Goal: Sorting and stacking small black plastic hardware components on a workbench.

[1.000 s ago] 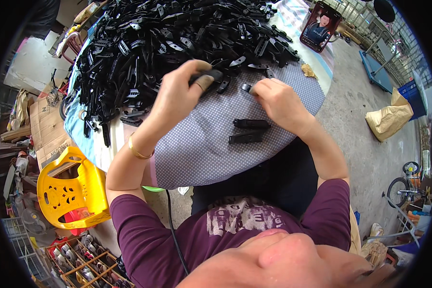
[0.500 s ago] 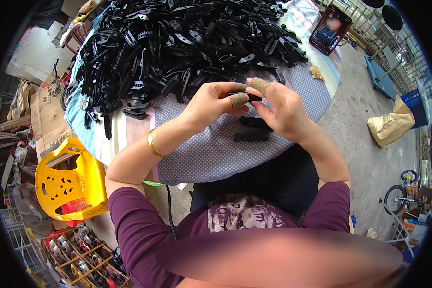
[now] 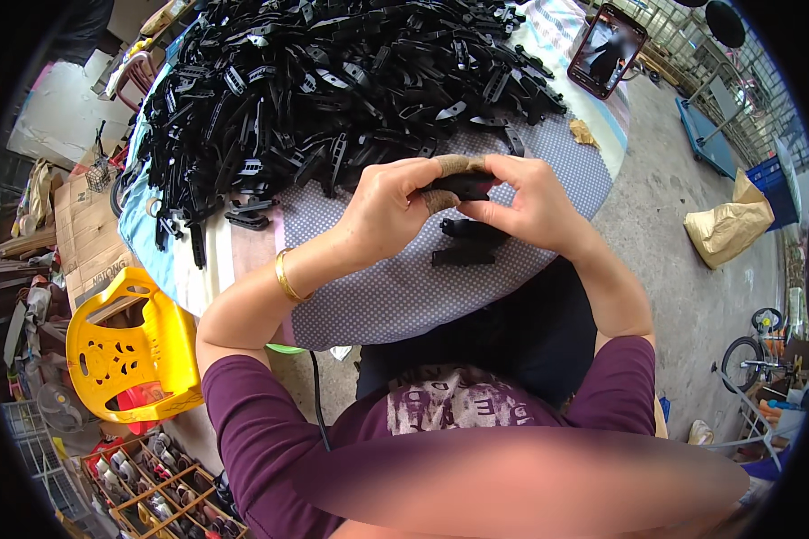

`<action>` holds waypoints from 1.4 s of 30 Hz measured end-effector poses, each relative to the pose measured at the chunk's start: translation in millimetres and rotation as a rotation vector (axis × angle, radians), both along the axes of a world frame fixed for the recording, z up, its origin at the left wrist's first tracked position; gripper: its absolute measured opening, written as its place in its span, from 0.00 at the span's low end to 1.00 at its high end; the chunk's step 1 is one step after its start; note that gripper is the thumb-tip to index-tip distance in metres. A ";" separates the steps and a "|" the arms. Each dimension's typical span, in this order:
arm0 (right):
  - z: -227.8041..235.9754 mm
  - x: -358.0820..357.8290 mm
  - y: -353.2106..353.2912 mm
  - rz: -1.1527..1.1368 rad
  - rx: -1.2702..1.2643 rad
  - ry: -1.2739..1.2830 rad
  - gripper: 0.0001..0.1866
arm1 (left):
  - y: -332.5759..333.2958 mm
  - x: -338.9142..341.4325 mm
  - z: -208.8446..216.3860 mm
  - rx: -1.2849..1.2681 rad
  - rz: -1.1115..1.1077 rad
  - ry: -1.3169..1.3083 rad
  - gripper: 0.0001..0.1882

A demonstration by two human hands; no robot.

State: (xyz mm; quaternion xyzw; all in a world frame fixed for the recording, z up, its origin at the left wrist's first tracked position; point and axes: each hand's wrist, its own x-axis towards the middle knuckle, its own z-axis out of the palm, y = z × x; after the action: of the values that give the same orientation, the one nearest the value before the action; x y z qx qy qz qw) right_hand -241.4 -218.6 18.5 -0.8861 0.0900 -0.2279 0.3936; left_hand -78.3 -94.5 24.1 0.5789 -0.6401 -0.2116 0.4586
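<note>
Between both hands, above the dotted cloth, is a slim black plastic piece (image 3: 467, 187). My left hand (image 3: 388, 205) pinches its left end with tape-wrapped fingers. My right hand (image 3: 537, 203) grips the right end, thumb below and fingers above. Two dark pieces lie on the cloth just under the hands: one black piece (image 3: 473, 231) and a flatter one (image 3: 463, 258) nearer to me. Beyond my hands rises a large heap of black plastic parts (image 3: 333, 90), some with slots. The fingers partly cover the held piece, so its exact kind cannot be made out.
A round table wears a dotted grey cloth (image 3: 333, 305). At its far right stands a phone (image 3: 608, 49), with a scrap of tan material (image 3: 583, 133) nearby. Around it are a yellow plastic chair (image 3: 135, 346), a shoe rack (image 3: 166, 485), a tan sack (image 3: 730, 225) and a blue trolley (image 3: 706, 135).
My fingers have shifted their hold, and more of the black piece now shows between the hands. My right hand has turned, its thumb now lying along the near side.
</note>
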 end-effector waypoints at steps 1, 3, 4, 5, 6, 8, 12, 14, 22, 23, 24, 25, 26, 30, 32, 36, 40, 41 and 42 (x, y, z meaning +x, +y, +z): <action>1.3 -0.6 1.6 -0.033 -0.054 0.006 0.14 | -0.6 0.1 -0.9 -0.111 0.033 -0.107 0.17; 2.1 -2.6 3.6 -0.050 -0.106 -0.012 0.13 | -0.6 -0.9 2.7 -0.142 0.012 -0.129 0.17; 2.2 -3.1 3.8 -0.065 -0.158 -0.029 0.13 | -0.6 -1.2 3.9 -0.173 -0.008 -0.151 0.17; 0.9 -3.2 3.1 -0.065 -0.159 -0.029 0.13 | -1.5 -0.8 2.9 -0.173 -0.008 -0.151 0.17; -1.7 -3.6 1.2 -0.057 -0.212 -0.023 0.12 | -3.3 -0.1 1.0 -0.137 -0.034 -0.044 0.17; -2.0 -4.1 -5.4 -0.038 -0.261 -0.020 0.12 | -1.9 1.0 1.5 -0.099 -0.048 0.062 0.17; 6.3 -5.1 -24.3 -0.025 -0.084 0.119 0.14 | 5.7 -1.5 -3.2 0.253 -0.113 -0.092 0.23; 8.8 -5.8 -30.9 -0.250 -0.218 0.027 0.17 | 9.9 -8.5 2.9 0.274 -0.134 -0.194 0.24; -19.7 -3.5 -43.2 -0.331 -0.594 0.085 0.19 | 9.0 45.4 32.9 0.181 0.498 -1.010 0.17; -18.4 -2.3 -42.1 -0.328 -0.529 0.085 0.18 | 11.0 52.7 34.6 0.276 0.532 -1.070 0.16; -17.3 -1.9 -41.1 -0.327 -0.463 0.086 0.17 | 11.0 54.6 34.9 0.276 0.529 -1.072 0.16; -16.9 -2.4 -40.6 -0.330 -0.462 0.086 0.17 | 10.7 55.6 35.2 0.354 0.471 -1.037 0.15; -15.7 -3.8 -40.4 -0.391 -0.454 0.149 0.17 | 9.8 55.8 35.6 0.428 0.410 -0.999 0.14; -6.7 -11.3 -39.0 -0.435 -0.623 0.279 0.16 | 10.8 52.8 24.3 0.289 0.327 -1.022 0.11; -2.2 -12.8 -37.8 -0.373 -0.481 0.246 0.15 | 9.5 47.9 25.8 0.113 0.338 -0.951 0.11; 7.4 -8.3 -22.3 -0.210 0.176 0.021 0.15 | 4.8 33.0 31.0 -0.091 0.291 -0.472 0.10; -1.0 -4.0 -20.9 -0.051 0.477 -0.010 0.17 | -4.3 26.0 12.1 0.306 0.028 0.646 0.16; -2.6 -2.7 -19.2 -0.014 0.389 -0.041 0.17 | -6.5 27.1 8.0 0.399 -0.036 0.799 0.17; -3.6 -1.3 -17.0 0.024 0.302 -0.072 0.18 | -8.0 26.0 6.3 0.496 -0.008 0.888 0.19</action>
State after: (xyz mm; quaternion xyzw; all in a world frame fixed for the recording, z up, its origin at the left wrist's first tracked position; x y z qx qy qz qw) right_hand -242.7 -235.6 14.8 -0.8091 0.0985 -0.2388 0.5278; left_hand -52.2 -102.5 30.5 0.5221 -0.3161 -0.5849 0.5342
